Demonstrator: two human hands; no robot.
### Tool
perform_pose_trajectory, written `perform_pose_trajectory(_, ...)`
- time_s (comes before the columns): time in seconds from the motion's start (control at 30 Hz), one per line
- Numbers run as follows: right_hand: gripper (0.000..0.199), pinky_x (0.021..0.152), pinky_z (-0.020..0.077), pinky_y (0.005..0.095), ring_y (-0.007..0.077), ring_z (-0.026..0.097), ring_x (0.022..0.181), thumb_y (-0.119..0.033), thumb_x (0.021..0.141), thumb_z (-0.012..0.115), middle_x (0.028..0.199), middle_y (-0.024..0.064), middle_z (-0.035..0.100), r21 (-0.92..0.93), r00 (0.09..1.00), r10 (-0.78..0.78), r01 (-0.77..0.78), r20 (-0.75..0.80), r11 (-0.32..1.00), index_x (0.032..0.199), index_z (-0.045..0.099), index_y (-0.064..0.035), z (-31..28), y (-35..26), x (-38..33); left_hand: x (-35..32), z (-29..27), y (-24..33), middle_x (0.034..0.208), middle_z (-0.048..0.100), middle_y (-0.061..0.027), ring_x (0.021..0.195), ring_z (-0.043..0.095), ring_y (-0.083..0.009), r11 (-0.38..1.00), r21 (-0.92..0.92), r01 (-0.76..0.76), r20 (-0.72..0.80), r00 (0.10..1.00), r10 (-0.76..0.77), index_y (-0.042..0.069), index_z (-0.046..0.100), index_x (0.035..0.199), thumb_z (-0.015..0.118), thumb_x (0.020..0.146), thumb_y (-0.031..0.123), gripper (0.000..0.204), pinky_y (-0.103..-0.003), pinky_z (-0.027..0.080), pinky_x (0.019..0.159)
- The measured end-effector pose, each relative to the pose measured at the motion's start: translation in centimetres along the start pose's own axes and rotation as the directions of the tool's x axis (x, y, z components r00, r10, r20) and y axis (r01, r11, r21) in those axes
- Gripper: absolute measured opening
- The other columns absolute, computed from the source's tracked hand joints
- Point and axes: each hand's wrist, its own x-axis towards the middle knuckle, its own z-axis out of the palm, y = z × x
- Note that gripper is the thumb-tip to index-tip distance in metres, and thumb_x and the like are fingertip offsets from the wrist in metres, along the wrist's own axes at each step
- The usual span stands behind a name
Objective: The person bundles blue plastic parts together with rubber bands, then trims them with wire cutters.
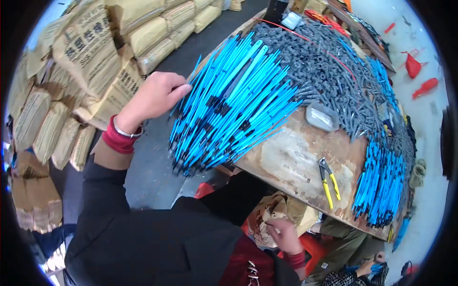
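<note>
A thick heap of long, thin blue rods with black ends lies across the table's left end. At its left edge is my left hand, closed, the thumb pressed toward the curled fingers and touching the outermost rods. What sits inside that grip is hidden. Two wider, flat light-blue strips and a dark strip rest on top of the heap. My right hand hangs below the table's near edge, over a brown paper bag. Its fingers are loosely bent and apart, with nothing seen in them.
Yellow-handled pliers and a clear plastic box lie on the wooden table. Small grey parts cover its far side; more blue rods lie right. Paper sacks stand left. Another person's hand shows lower right.
</note>
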Motion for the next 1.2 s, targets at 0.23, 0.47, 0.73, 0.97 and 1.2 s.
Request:
perform_pose_trajectory(0.23,0.014,0.063,0.047,0.0296,0.0155,0.06,0.071,-0.005,0.082,0.055,0.078,0.0114,0.064,-0.46,0.876,-0.372,0.207,-0.306,0.864,0.092,0.063,0.0018,-17.8,-5.6,20.7,3.9,-1.9,-7.6,0.067,0.054,-0.0019,0.064,0.05,-0.0078,0.836,-0.509,0.207,0.042,0.976,-0.216,-0.001,0.059,0.1,0.054,0.088,0.018,0.023,-0.023,0.041,0.059)
perform_pose_trajectory(0.47,0.025,0.075,0.0488,0.0402,0.0339,0.062,0.085,-0.021,0.083,0.052,0.091,0.0228,0.062,-0.607,0.596,-0.375,-0.247,-0.71,0.755,0.099,0.065,-0.0062,-25.9,-1.6,46.7,5.7,-2.5,-8.9,0.074,0.054,0.0029,0.067,0.05,-0.0038,0.61,-0.774,0.167,0.016,0.97,-0.244,-0.001,0.057,0.106,0.056,0.089,0.017,0.025,-0.019,0.041,0.061)
perform_pose_trajectory(0.73,0.026,0.068,0.0497,0.0357,0.0275,0.064,0.081,-0.024,0.085,0.052,0.089,0.019,0.064,-0.351,0.647,-0.133,-0.222,-0.751,0.91,0.096,0.065,-0.0049,-24.4,-12.4,40.1,6.5,-7.1,-4.5,0.066,0.054,0.0006,0.06,0.048,-0.0049,0.558,-0.822,0.113,0.053,0.991,-0.123,-0.001,0.061,0.095,0.056,0.089,0.021,0.024,-0.019,0.039,0.055)
perform_pose_trajectory(0.97,0.028,0.062,0.0481,0.0262,0.0099,0.058,0.07,-0.013,0.084,0.061,0.098,0.0116,0.066,-0.1,0.667,-0.502,0.544,-0.552,0.833,0.104,0.059,0.0058,-11.1,-27.1,25.3,8.4,-4.4,4.4,0.058,0.05,-0.0018,0.05,0.043,-0.0104,-0.076,-0.978,0.194,0.173,0.958,0.228,-0.001,0.049,0.118,0.041,0.095,0.04,0.048,-0.023,0.034,0.048)
perform_pose_trajectory(1.2,0.019,0.055,0.0453,0.0217,0.0118,0.055,0.063,-0.002,0.088,0.053,0.095,0.0181,0.063,0.496,0.515,-0.35,0.855,-0.782,0.15,0.107,0.051,0.002,-4.4,-27.7,17.0,1.3,-6.5,11.0,0.066,0.052,-0.0014,0.059,0.047,-0.0129,-0.679,-0.731,0.068,-0.189,0.936,0.297,0.003,0.055,0.096,0.043,0.096,0.03,0.03,-0.025,0.039,0.057)
